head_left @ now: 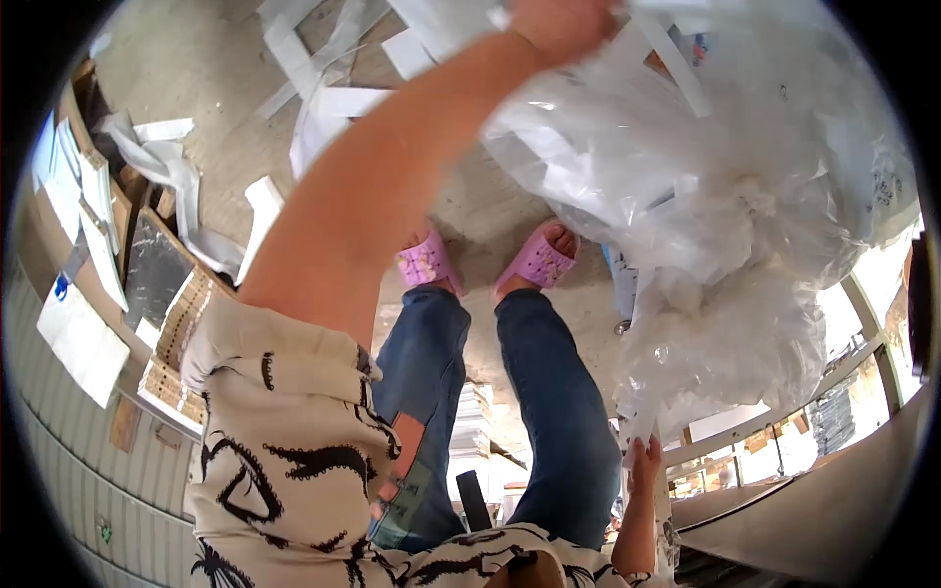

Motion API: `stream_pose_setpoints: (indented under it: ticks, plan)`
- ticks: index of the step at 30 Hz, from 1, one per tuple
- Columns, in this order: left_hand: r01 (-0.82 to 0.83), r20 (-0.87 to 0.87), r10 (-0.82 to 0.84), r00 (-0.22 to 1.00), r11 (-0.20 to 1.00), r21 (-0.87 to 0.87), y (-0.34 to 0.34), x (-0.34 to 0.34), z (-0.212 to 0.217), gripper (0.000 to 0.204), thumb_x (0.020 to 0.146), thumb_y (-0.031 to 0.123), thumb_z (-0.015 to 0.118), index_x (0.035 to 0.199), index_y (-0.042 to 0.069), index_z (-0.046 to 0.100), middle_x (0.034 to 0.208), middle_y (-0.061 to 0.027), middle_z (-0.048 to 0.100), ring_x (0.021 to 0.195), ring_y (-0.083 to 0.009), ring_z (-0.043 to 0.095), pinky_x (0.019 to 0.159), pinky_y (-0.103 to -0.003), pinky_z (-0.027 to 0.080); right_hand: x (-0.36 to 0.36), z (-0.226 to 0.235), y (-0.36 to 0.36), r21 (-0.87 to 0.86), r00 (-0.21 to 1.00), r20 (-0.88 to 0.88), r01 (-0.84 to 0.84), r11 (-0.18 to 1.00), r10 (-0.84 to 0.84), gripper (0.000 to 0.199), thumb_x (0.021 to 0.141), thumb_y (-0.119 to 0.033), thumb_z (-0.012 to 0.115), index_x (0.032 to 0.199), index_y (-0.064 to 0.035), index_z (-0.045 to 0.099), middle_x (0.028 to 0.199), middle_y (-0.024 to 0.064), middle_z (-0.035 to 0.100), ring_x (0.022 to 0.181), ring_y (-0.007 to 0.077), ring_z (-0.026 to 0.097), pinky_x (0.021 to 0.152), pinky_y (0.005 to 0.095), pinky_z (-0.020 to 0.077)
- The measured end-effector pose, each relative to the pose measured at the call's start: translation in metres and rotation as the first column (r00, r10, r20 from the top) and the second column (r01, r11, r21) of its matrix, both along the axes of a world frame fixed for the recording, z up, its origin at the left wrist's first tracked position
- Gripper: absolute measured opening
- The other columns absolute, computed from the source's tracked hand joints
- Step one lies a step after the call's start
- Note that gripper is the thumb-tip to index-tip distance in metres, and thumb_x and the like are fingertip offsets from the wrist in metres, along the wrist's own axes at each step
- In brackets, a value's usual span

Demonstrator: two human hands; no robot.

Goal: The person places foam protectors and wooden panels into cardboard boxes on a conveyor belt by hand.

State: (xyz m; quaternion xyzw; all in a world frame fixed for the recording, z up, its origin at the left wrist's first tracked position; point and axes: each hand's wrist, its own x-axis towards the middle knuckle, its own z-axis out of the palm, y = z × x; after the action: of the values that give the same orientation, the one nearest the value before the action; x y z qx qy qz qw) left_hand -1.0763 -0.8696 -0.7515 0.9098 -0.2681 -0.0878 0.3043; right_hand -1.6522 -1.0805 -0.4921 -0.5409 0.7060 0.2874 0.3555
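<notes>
A large heap of clear plastic bags (725, 225), crumpled and partly see-through, fills the right side. My left arm stretches across to the top edge, where my left hand (567, 27) is beside the plastic. That hand is blurred and cut off by the picture's rim, so its fingers cannot be made out. At the lower right my right hand (642, 468) is at the bottom of the heap, its fingers closed on a gathered end of the plastic bag. Inside or behind the film, a white strip (674, 64) shows near the top.
White strips and scraps (348, 103) litter the concrete floor (221, 93) at the upper left. Wooden boards and a woven basket-like box (181, 338) stand at the left, near a white sheet (83, 338). My feet wear pink clogs (539, 257). A curved metal frame (833, 367) runs at the right.
</notes>
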Motion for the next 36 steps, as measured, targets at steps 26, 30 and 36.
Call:
stream_pose_setpoints:
  ticks: [26, 30, 36]
  plan:
    - [-0.864, -0.869, -0.023, 0.494, 0.1, -0.494, 0.314, -0.143, 0.649, 0.032, 0.084, 0.001, 0.052, 0.116, 0.002, 0.047, 0.107, -0.0069, 0.055, 0.099, -0.0186, 0.054, 0.087, -0.036, 0.044, 0.366, 0.537, 0.175, -0.34, -0.004, 0.829, -0.797, 0.499, 0.559, 0.044, 0.076, -0.014, 0.071, 0.117, -0.0097, 0.054, 0.079, 0.0043, 0.065, 0.069, 0.0084, 0.057, 0.062, 0.0247, 0.047]
    - [-0.761, -0.771, -0.046, 0.635, 0.133, -0.635, 0.303, -0.101, 0.715, 0.034, 0.085, 0.003, 0.052, 0.119, 0.0, 0.046, 0.11, -0.0063, 0.054, 0.101, -0.0166, 0.051, 0.088, -0.035, 0.04, 0.357, 0.652, 0.113, -0.219, 0.008, 0.964, -0.54, 0.813, 0.265, 0.041, 0.07, 0.001, 0.071, 0.109, 0.0012, 0.057, 0.093, 0.0056, 0.063, 0.082, 0.011, 0.06, 0.07, 0.0234, 0.0476]
    - [-0.61, -0.638, -0.017, 0.77, 0.275, -0.744, 0.272, -0.017, 0.769, 0.036, 0.086, 0.007, 0.051, 0.121, -0.001, 0.044, 0.112, -0.0073, 0.056, 0.099, -0.0171, 0.054, 0.086, -0.034, 0.043, 0.441, 0.685, -0.014, -0.458, -0.044, 0.889, -0.083, 0.885, 0.456, 0.04, 0.079, -0.018, 0.065, 0.112, 0.0021, 0.053, 0.086, 0.0038, 0.058, 0.075, 0.0092, 0.054, 0.067, 0.021, 0.0448]
